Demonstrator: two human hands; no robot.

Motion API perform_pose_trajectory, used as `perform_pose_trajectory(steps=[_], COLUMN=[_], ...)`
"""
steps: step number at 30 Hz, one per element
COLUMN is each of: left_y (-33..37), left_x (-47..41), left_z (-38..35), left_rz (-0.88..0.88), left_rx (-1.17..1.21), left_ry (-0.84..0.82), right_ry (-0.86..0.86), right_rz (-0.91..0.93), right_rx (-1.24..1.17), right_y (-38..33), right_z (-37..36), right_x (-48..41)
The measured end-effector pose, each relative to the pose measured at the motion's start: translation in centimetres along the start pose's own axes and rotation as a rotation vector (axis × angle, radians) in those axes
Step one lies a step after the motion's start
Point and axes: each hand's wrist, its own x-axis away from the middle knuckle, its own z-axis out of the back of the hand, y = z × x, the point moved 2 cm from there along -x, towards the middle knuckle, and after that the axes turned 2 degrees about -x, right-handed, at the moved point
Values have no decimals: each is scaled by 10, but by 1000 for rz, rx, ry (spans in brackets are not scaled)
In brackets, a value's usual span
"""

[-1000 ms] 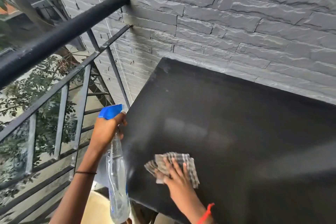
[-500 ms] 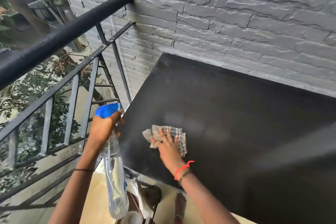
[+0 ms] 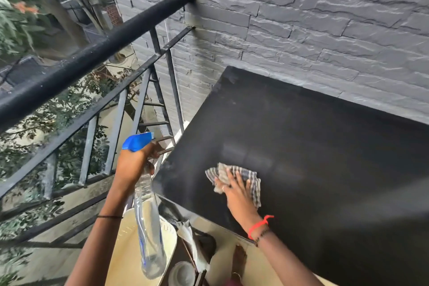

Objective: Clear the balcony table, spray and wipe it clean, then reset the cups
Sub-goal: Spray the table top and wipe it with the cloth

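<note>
The black balcony table (image 3: 313,146) fills the right of the view, pushed against a grey stone wall. My right hand (image 3: 236,195) lies flat on a checked cloth (image 3: 251,180), pressing it onto the tabletop near the table's front left part. My left hand (image 3: 137,162) grips the neck of a clear spray bottle (image 3: 148,234) with a blue trigger head (image 3: 137,140), held off the table's left edge with the bottle hanging down. No cups stand on the tabletop.
A black metal railing (image 3: 92,58) runs along the left, joining the stone wall (image 3: 301,18). Below the table's front edge stand a cream stool seat (image 3: 130,251), a white round cup-like thing (image 3: 182,274) and crumpled paper (image 3: 192,246). A bare foot (image 3: 239,260) is on the floor.
My right hand slid the cloth away from the front edge, farther onto the tabletop, then a little to the right. The left hand kept its hold on the spray bottle.
</note>
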Motion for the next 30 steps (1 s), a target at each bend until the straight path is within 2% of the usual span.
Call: perform_pose_trajectory(steps=[3,6,9,10,12,17,19,23,26,28,30], left_y=[-11,-17,-16,-15,-13,-14,-18,-21,-19,-15,-11], left_x=[-3,-9,-14,-16,-22,-38,-43,-50,-58,-66,-74], left_z=[12,21,25,26,29,40,44,40,33,23,13], left_rz=[24,49,38,34,34,22,35,72,71,93,98], left_rx=[0,16,15,19,23,1,-5,-9,-25,-8,4], left_ry=[20,42,34,37,52,85,107,125,116,110,99], right_ry=[-86,-50,-33,-66,-22,86,-6,-6,-77,-55,-101], right_rz=[112,293,402,394,389,284,240,320,402,481,459], right_rx=[-56,-38,-41,-13,66,-30,-90,-79,-66,-6,78], right_y=[-52,-98,-111,-105,-81,-44,-56,-105,-133,-137,-127], right_z=[10,0,-19,-21,-30,-10,6,17,7,-9,-20], right_x=[-26,-26,-3,7,17,-21,-49,-79,-73,-62,-48])
